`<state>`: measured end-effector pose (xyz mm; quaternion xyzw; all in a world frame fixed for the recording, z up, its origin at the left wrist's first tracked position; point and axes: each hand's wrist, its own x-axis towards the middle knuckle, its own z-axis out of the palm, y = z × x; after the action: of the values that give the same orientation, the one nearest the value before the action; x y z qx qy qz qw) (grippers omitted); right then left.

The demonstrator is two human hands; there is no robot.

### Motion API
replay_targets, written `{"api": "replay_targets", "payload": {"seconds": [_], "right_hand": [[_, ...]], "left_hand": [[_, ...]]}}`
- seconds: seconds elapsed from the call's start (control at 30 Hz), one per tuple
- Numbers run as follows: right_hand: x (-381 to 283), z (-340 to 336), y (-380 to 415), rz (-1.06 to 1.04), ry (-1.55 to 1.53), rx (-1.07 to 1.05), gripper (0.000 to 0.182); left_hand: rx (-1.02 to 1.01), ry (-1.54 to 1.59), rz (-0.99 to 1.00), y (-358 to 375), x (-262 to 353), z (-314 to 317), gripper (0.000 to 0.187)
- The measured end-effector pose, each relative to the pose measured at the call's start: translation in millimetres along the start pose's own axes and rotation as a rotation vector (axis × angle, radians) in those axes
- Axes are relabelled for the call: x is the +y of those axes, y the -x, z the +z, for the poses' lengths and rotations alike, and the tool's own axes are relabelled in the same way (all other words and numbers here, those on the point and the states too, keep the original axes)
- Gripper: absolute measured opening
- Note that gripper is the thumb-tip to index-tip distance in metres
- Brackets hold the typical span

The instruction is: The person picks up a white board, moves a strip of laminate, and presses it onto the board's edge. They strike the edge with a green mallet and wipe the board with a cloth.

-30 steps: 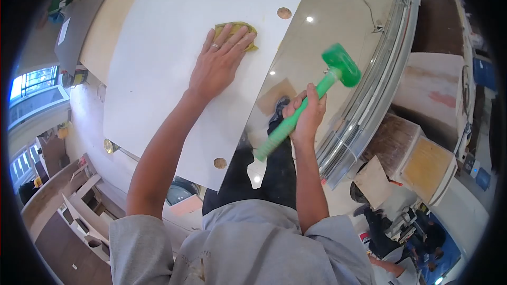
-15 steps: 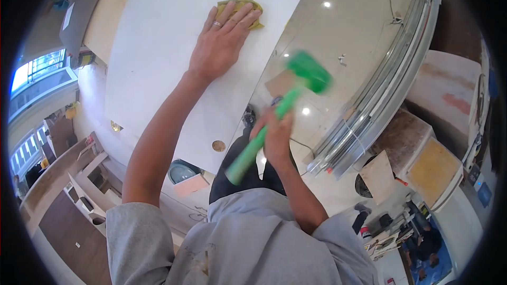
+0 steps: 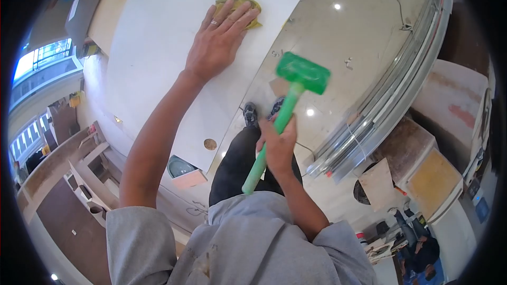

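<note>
A broad white board [image 3: 153, 47] with round cut-outs lies before me. My left hand [image 3: 217, 39] rests flat on a folded yellow cloth [image 3: 255, 21] near the board's far part, fingers stretched over it. My right hand [image 3: 280, 145] is wrapped round the handle of a green mallet [image 3: 303, 72], off the right edge of the board. The mallet's head points up and away from me, and its handle end hangs down toward my shirt.
Long metal profiles [image 3: 388, 95] are bundled on the tiled floor at right, near stacked boards [image 3: 438, 179]. A grey bowl-like object [image 3: 180, 167] sits below the board. At lower right, another person [image 3: 422, 253] is on the floor. Wooden furniture parts [image 3: 74, 221] stand at left.
The mallet has swung in my right hand, its head shifting slightly left and its handle end moving right and down. My left hand stays on the cloth. The view has shifted a little.
</note>
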<state>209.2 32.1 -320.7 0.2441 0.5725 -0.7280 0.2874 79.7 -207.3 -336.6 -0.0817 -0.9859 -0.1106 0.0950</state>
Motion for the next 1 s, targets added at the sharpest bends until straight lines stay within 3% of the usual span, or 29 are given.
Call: {"api": "replay_targets", "payload": {"seconds": [0.07,0.17,0.27,0.3,0.4,0.43,0.53,0.57,0.67,0.83,0.97,1.0], "right_hand": [[-3.3,1.6,-18.4,-0.084,-0.132,0.145,0.026],[-2.4,26.8,-19.5,-0.08,-0.339,0.186,0.027],[16.1,14.6,-2.3,-0.045,-0.075,-0.144,0.025],[8.8,0.0,-5.6,-0.009,-0.039,-0.152,0.024],[-15.2,-11.8,-36.9,0.014,-0.218,-0.1,0.023],[-22.6,-1.3,-46.5,-0.015,-0.373,0.028,0.023],[-21.4,31.7,-57.6,-0.101,-0.51,0.119,0.023],[-6.4,26.8,-52.7,-0.058,-0.397,-0.052,0.021],[-12.4,-3.0,-42.9,-0.021,-0.134,-0.126,0.02],[-17.8,-41.0,-50.2,-0.096,-0.403,0.074,0.022],[1.3,-13.4,-40.1,-0.245,-0.657,0.293,0.02],[13.6,2.7,-29.5,-0.212,-0.58,0.233,0.02]], "left_hand": [[0.006,0.004,0.001,2.6,1.1,0.9,0.053],[-0.007,-0.008,-0.003,2.5,-0.1,1.1,0.052],[-0.024,-0.025,-0.019,1.8,1.6,-3.9,0.052],[-0.017,-0.012,-0.012,0.7,1.9,-4.0,0.052],[-0.007,0.01,-0.002,4.4,0.0,-2.4,0.051],[-0.003,0.008,0.004,3.1,-0.8,-2.3,0.051],[0.011,0.006,0.016,3.6,-4.0,-2.3,0.051],[0.015,0.011,0.021,3.5,-4.0,-1.3,0.051],[0.016,0.001,0.04,5.5,-7.9,-3.0,0.051],[0.037,0.032,0.087,7.4,-15.8,-0.5,0.051],[-0.034,0.089,0.108,49.3,-15.2,-11.4,0.051],[-0.056,0.086,0.115,63.8,-16.0,-16.3,0.052]]}}
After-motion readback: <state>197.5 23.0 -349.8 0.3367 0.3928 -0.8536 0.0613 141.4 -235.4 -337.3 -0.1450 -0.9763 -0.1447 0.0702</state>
